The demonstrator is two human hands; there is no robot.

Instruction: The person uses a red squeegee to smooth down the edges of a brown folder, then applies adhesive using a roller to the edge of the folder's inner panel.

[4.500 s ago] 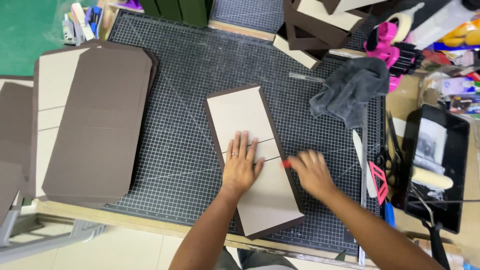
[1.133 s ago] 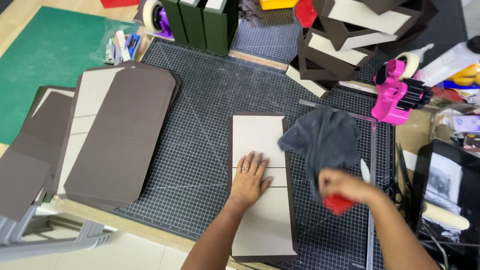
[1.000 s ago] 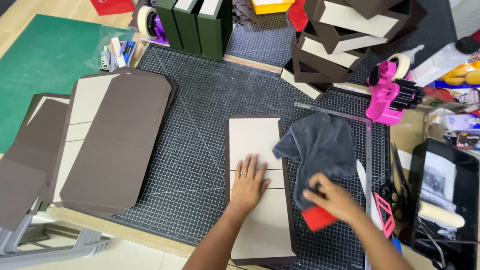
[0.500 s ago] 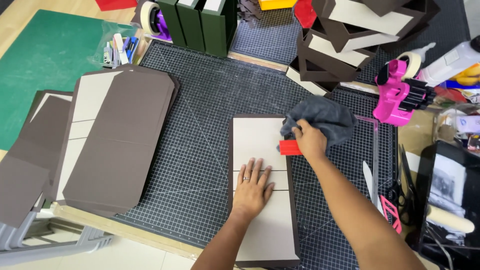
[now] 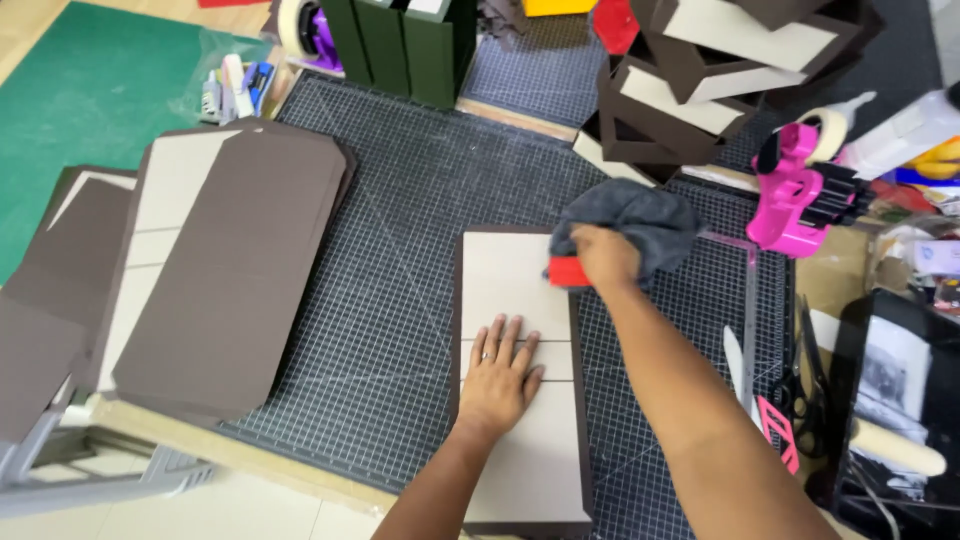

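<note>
Your left hand (image 5: 497,375) lies flat and open on the beige board (image 5: 515,300), fingers spread, pressing it down. The board sits on the dark cutting mat (image 5: 400,290), near the mat's front edge. Your right hand (image 5: 603,258) is closed around a small red tool (image 5: 566,271) and a grey cloth (image 5: 630,220) at the board's far right corner. A stack of brown sheets (image 5: 230,270) rests on the mat's left side.
</note>
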